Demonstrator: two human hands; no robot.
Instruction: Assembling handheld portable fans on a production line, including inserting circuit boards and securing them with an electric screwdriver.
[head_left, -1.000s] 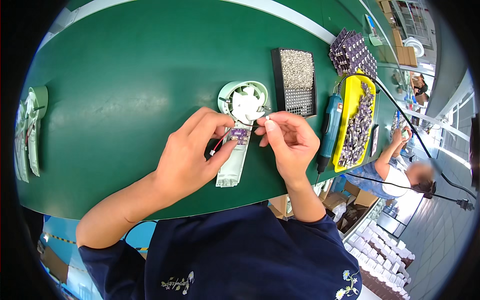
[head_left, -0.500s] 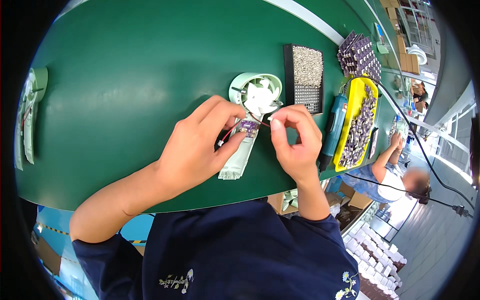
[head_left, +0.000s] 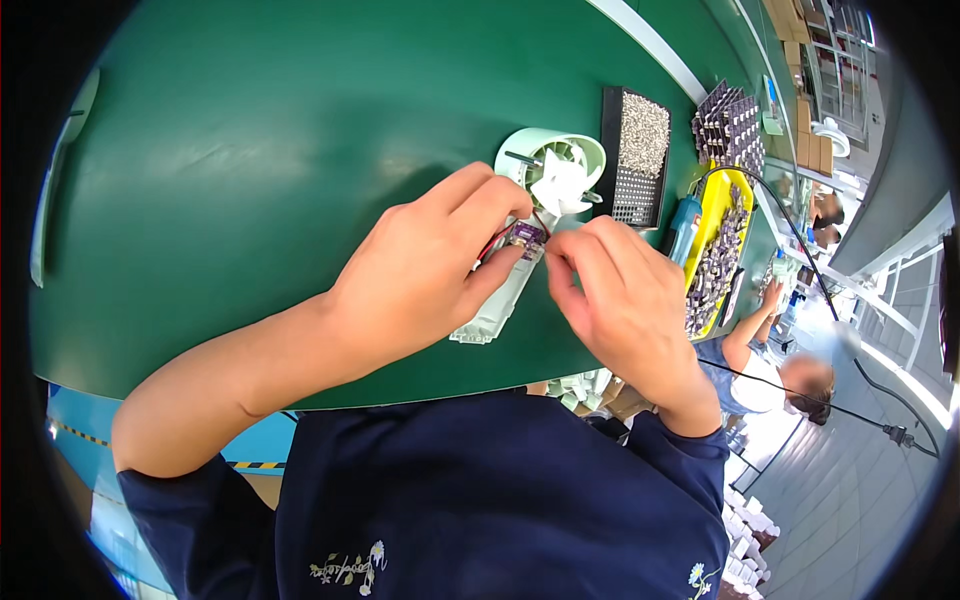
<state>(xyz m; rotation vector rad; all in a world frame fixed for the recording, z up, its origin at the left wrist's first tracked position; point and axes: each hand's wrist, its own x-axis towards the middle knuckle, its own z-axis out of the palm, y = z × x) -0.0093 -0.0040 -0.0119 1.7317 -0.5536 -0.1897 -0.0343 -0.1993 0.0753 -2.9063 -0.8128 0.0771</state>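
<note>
A mint-green handheld fan housing [head_left: 492, 312] lies on the table with its round end away from me and its handle toward me. White fan blades [head_left: 562, 184] sit inside the round end. On the handle's upper part is a small purple circuit board [head_left: 527, 235] with thin red and black wires. My left hand [head_left: 420, 255] is closed around the board, thumb on its near side and fingertips on the far side. My right hand [head_left: 625, 295] pinches a wire's small plug against the board's right edge; its fingertips mostly hide the plug.
Beyond my right hand are a black tray of small metal parts [head_left: 644, 135], a teal electric screwdriver [head_left: 685, 228] and a yellow bin [head_left: 742, 185] of small circuit boards. Purple board panels [head_left: 728, 125] are stacked behind. Another person [head_left: 745, 370] works at right.
My right hand has brought the white wire plug from beside the fan to the circuit board. My left hand stays at the board. The whole view has shifted somewhat.
</note>
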